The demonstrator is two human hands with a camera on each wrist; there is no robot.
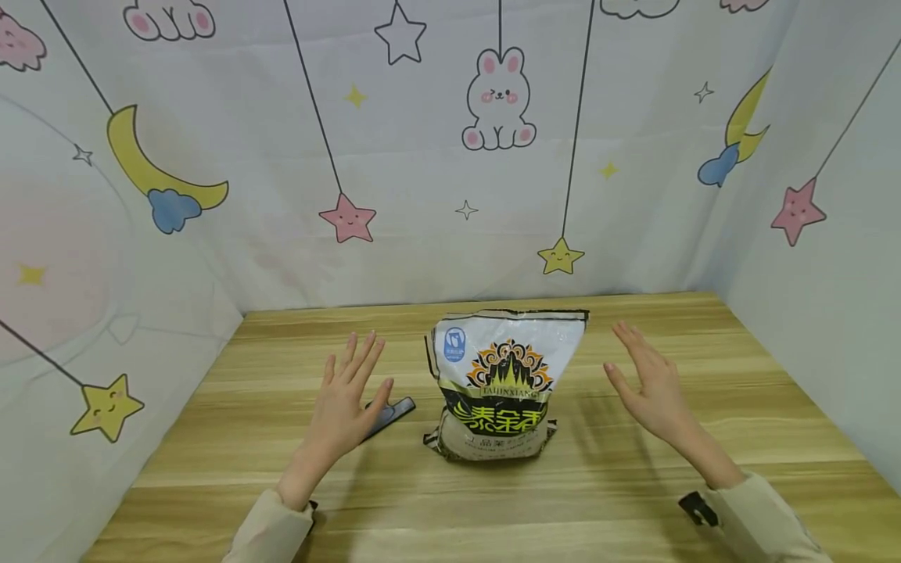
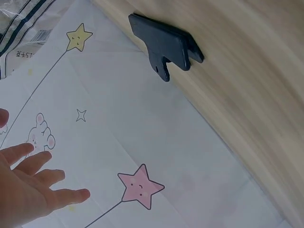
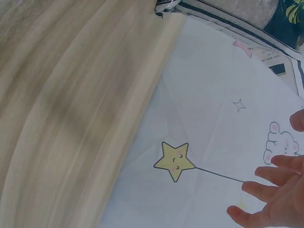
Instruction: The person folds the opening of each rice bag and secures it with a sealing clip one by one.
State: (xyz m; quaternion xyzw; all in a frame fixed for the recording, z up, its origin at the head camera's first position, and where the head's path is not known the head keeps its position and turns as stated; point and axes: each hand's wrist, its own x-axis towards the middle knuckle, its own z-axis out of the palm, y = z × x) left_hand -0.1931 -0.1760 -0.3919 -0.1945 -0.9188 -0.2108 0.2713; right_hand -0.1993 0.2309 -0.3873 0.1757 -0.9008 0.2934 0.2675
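Note:
A bag of rice (image 1: 500,383) stands upright on the wooden table, its top edge flat and wide and its printed front facing me. My left hand (image 1: 341,407) is held over the table to the left of the bag, fingers spread and holding nothing. Partly behind that hand lies a dark clip (image 1: 394,416), which the left wrist view shows as a broad black clip (image 2: 164,42). To the bag's right, my right hand (image 1: 655,395) is raised with its fingers extended, apart from the bag. Only edges of the bag (image 3: 228,19) show in the right wrist view.
The wooden table (image 1: 493,516) reaches back to a white curtain (image 1: 422,156) printed with stars, moons and rabbits. More of this cloth hangs along the left and right sides. Black straps sit at both sleeve cuffs.

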